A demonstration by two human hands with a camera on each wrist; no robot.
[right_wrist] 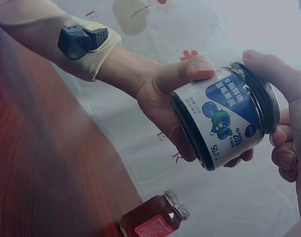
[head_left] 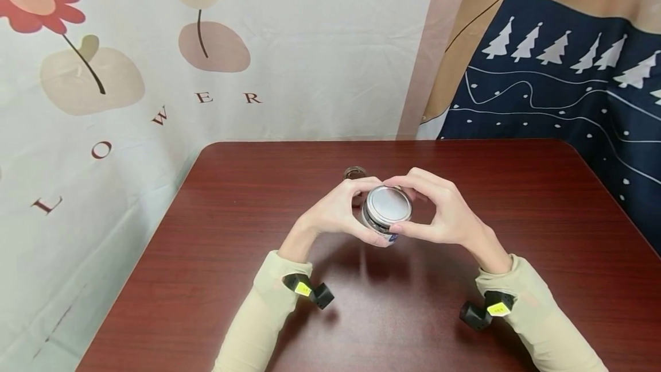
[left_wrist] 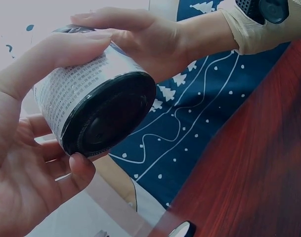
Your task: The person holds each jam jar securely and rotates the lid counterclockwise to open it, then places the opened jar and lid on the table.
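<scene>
A jam jar (right_wrist: 219, 121) with a white and blue blueberry label is held up above the table, between both hands. My left hand (head_left: 333, 211) grips the jar's body, its thumb on the near side and fingers curled round the far side. The silver lid (head_left: 389, 205) faces up toward the head camera. Around that lid curve the thumb and fingers of my right hand (head_left: 446, 211), pinching its edge. The left wrist view shows the jar's dark bottom (left_wrist: 110, 113) and small print on its label. The jar looks tilted in both wrist views.
Behind the held jar, a second jar (right_wrist: 152, 217) with amber-brown contents and a red label stands on the dark red wooden table (head_left: 248, 211). Printed cloths hang beyond the table: a pale flower cloth (head_left: 320, 50) and a navy tree-patterned cloth (head_left: 547, 90).
</scene>
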